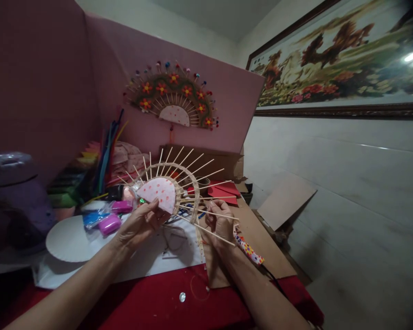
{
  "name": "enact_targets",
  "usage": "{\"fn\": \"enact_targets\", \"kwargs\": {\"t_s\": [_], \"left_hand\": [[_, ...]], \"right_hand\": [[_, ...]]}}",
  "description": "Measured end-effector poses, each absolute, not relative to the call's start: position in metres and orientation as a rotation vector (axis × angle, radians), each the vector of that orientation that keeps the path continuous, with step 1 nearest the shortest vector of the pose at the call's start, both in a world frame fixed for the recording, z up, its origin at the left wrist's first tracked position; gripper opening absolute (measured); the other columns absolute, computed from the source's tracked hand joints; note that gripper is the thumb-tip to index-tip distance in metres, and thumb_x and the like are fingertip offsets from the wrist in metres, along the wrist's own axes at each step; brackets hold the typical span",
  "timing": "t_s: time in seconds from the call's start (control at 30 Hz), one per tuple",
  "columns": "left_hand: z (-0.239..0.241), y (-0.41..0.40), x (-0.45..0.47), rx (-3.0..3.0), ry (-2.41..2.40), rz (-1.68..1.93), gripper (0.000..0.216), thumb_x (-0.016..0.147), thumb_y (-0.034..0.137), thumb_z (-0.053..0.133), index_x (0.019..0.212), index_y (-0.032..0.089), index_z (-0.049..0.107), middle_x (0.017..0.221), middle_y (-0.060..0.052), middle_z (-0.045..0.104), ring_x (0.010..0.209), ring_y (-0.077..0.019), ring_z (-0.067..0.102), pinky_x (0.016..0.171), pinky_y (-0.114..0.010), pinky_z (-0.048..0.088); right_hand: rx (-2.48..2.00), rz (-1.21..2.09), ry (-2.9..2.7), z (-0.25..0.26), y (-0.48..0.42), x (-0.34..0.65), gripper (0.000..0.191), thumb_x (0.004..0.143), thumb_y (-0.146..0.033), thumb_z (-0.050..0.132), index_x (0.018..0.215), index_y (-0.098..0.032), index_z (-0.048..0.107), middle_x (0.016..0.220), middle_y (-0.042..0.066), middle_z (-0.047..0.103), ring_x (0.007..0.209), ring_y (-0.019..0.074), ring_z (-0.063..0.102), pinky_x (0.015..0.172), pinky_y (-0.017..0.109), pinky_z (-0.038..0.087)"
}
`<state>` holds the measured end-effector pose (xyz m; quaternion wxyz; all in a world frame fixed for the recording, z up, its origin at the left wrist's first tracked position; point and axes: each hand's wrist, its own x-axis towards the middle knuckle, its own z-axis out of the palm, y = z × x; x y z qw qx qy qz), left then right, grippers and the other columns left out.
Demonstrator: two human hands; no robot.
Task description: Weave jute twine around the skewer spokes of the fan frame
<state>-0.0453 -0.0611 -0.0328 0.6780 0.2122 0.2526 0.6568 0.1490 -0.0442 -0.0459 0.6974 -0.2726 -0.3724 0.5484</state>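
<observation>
A half-finished fan (182,183) of thin wooden sticks is held up over the table, its sticks spreading from a half-round pad (160,190), pale pink with red dots. Braided twine (195,188) runs in an arc through the sticks, and a loose length hangs below it. My left hand (141,222) grips the pad's lower edge, thumb in front. On the right, my right hand (220,222) has its fingers pinched together among the lower sticks. Some sticks cross in front of it; what lies between its fingertips is hidden.
A finished flowered fan (174,101) hangs on the pink board behind. Bagged pink clay (110,224), a white paper plate (69,240) and pipe cleaners (106,156) stand left. Cardboard (261,250), red paper (223,191) and a flower-patterned glue gun (249,251) lie right.
</observation>
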Motion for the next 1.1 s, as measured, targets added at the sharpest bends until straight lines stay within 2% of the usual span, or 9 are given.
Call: {"fn": "enact_targets", "kwargs": {"t_s": [0.2,0.4,0.67,1.1], "left_hand": [[-0.031,-0.066,-0.046,0.461,0.584,1.469,0.025,0.083,0.005,0.052,0.103,0.016,0.062,0.085,-0.008,0.072,0.072,-0.0183,0.069,0.066,-0.032,0.059],[-0.038,-0.062,-0.052,0.514,0.585,1.49,0.025,0.082,0.007,0.054,0.104,0.016,0.062,0.086,-0.009,0.071,0.073,-0.0188,0.068,0.069,-0.034,0.059],[-0.036,-0.065,-0.053,0.525,0.598,1.5,0.029,0.08,0.007,0.056,0.107,0.016,0.062,0.083,-0.01,0.071,0.07,-0.0201,0.068,0.069,-0.034,0.059],[-0.036,-0.064,-0.055,0.523,0.569,1.528,0.029,0.079,0.002,0.053,0.104,0.016,0.062,0.08,-0.008,0.071,0.068,-0.018,0.068,0.07,-0.032,0.059]], "right_hand": [[-0.66,1.061,-0.907,-0.049,-0.044,0.154,0.022,0.072,-0.031,0.068,0.08,-0.019,0.051,0.057,-0.008,0.047,0.043,0.0035,0.037,0.04,0.015,0.03],[-0.695,0.855,-0.907,-0.044,-0.046,0.157,0.022,0.074,-0.034,0.064,0.077,-0.019,0.05,0.059,-0.007,0.044,0.045,0.0049,0.037,0.04,0.017,0.029],[-0.627,0.815,-0.89,-0.037,-0.047,0.163,0.019,0.075,-0.031,0.062,0.085,-0.02,0.049,0.065,-0.006,0.044,0.047,0.0048,0.038,0.042,0.017,0.032],[-0.61,0.728,-0.959,-0.039,-0.049,0.162,0.016,0.077,-0.029,0.061,0.083,-0.021,0.049,0.068,-0.005,0.048,0.05,0.0062,0.041,0.045,0.019,0.033]]}}
